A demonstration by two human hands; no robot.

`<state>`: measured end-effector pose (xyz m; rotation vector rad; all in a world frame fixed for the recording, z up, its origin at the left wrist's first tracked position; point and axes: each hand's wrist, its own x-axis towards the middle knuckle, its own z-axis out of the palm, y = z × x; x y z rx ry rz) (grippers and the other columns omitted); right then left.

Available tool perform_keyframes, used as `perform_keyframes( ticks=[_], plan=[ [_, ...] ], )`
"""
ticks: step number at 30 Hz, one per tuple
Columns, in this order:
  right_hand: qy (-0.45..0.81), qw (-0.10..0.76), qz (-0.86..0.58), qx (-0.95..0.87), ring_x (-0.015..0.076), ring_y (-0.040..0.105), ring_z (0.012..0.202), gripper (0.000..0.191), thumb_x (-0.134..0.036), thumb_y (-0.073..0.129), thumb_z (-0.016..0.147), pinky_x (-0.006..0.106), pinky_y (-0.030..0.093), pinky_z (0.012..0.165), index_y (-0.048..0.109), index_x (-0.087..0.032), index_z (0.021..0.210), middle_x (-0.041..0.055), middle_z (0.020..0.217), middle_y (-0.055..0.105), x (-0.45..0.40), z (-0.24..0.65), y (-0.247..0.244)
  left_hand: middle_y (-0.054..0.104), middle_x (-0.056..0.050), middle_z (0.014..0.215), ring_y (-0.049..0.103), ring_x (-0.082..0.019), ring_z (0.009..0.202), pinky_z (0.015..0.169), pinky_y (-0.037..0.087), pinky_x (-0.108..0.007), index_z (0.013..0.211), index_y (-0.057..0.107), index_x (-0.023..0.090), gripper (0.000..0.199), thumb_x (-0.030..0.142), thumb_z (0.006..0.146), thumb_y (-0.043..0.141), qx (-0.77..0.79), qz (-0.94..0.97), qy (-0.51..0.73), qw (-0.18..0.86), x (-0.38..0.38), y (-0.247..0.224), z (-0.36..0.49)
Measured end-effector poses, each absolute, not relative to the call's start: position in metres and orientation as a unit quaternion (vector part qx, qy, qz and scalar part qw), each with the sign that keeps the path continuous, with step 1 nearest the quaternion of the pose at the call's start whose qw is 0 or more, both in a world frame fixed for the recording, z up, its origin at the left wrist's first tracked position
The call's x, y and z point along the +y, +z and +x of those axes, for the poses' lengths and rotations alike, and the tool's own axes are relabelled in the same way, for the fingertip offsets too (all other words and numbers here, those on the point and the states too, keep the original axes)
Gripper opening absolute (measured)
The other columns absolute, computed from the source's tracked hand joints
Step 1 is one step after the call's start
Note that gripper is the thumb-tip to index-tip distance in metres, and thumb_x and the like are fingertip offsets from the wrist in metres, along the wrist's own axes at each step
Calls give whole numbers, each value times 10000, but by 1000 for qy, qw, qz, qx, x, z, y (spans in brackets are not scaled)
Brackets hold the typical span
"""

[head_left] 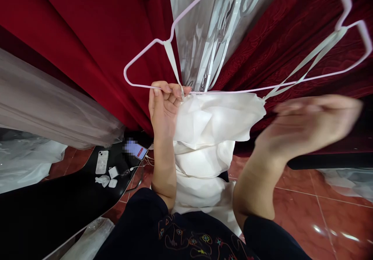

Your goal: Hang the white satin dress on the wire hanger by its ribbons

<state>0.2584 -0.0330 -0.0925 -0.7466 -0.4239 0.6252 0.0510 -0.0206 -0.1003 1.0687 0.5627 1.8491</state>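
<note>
In the head view, a white layered garment (217,120) hangs in front of the person from a pale pink hanger (243,91), its tiers falling towards the dark embroidered shirt (201,236). The left hand (166,106) has its fingers bent round the hanger's lower bar, thumb up against them, beside the garment's upper corner. The right hand (317,116) is blurred, near the other corner and below the bar; its fingers look loosely curled, but whether they hold anything cannot be told.

As things lie, the left strap (171,58) and the right strap (332,39) are both looped over the hanger's shoulders, so the hanging seems largely done. The upper edge is still rumpled, and settling it looks like what remains.

Red drapery (96,38) hangs behind. To the left, a black table (58,209) carries a white phone (101,162), a lit phone (140,151), a white charger (113,172) and crumpled tissue (102,180). Red tiles (297,213) cover the floor.
</note>
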Motion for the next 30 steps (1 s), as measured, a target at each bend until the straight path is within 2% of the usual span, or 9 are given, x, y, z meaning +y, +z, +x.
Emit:
perform_keyframes(
  ticks=[1, 3, 6, 8, 11, 13, 18, 23, 30],
  plan=[
    [316, 839, -365, -253, 36, 549, 522, 149, -209, 484, 803, 132, 463, 498, 617, -181, 742, -16, 590, 552, -34, 251, -99, 576, 7, 785, 733, -158, 889, 913, 615, -308, 895, 507, 248, 307, 484, 1088, 473, 236, 433, 748, 444, -22, -100, 52],
    [430, 782, -356, -276, 111, 686, 686, 312, -351, 525, 839, 224, 579, 622, 719, -130, 943, 68, 775, 703, -35, 237, -106, 577, 7, 782, 731, -159, 875, 898, 613, -312, 884, 499, 248, 326, 500, 1088, 462, 252, 434, 748, 435, -24, -98, 53],
    [501, 784, -280, -237, 143, 736, 944, 430, -446, 464, 947, 299, 629, 803, 699, -150, 1152, 96, 1073, 738, -33, 227, -99, 583, 12, 785, 730, -156, 864, 894, 608, -307, 882, 497, 251, 333, 523, 1074, 488, 252, 438, 746, 433, -26, -97, 54],
    [497, 820, -207, -195, 95, 705, 903, 331, -340, 399, 1006, 279, 614, 808, 690, -202, 1081, 35, 995, 704, -30, 226, -91, 588, 15, 790, 734, -152, 876, 893, 604, -291, 893, 512, 253, 311, 510, 1069, 512, 234, 437, 745, 446, -27, -98, 54],
    [511, 839, -109, -150, 37, 532, 627, 247, -249, 398, 1021, 199, 529, 658, 634, -230, 951, -34, 709, 487, -27, 227, -89, 587, 18, 784, 737, -145, 868, 867, 601, -269, 891, 513, 252, 310, 503, 1073, 505, 243, 424, 743, 457, -28, -100, 54],
    [509, 845, -82, -143, 39, 408, 549, 190, -263, 440, 1014, 184, 461, 585, 587, -224, 900, -45, 649, 343, -26, 227, -94, 602, 15, 793, 742, -145, 874, 843, 599, -260, 897, 514, 250, 311, 497, 1083, 482, 267, 413, 740, 459, -30, -101, 53],
    [490, 849, -109, -164, 60, 271, 524, 269, -368, 461, 1019, 206, 387, 541, 479, -217, 798, -44, 639, 195, -24, 224, -101, 730, -7, 941, 762, -168, 962, 887, 603, -276, 1030, 620, 252, 200, 433, 1071, 546, 270, 418, 756, 425, -34, -100, 53],
    [487, 845, -117, -187, 70, 232, 524, 287, -388, 458, 1022, 212, 371, 550, 414, -220, 793, -47, 648, 144, -19, 227, -100, 734, -44, 1188, 706, -218, 1182, 1069, 543, -349, 1188, 701, 251, 220, 388, 1023, 653, 332, 434, 773, 322, -39, -106, 57],
    [469, 842, -119, -238, 82, 297, 526, 344, -414, 482, 1005, 220, 424, 599, 349, -219, 755, -46, 625, 132, -20, 230, -103, 744, -16, 931, 695, -168, 927, 918, 532, -304, 1033, 774, 227, 83, 243, 992, 703, 436, 504, 695, 271, -47, -105, 48]
  ],
)
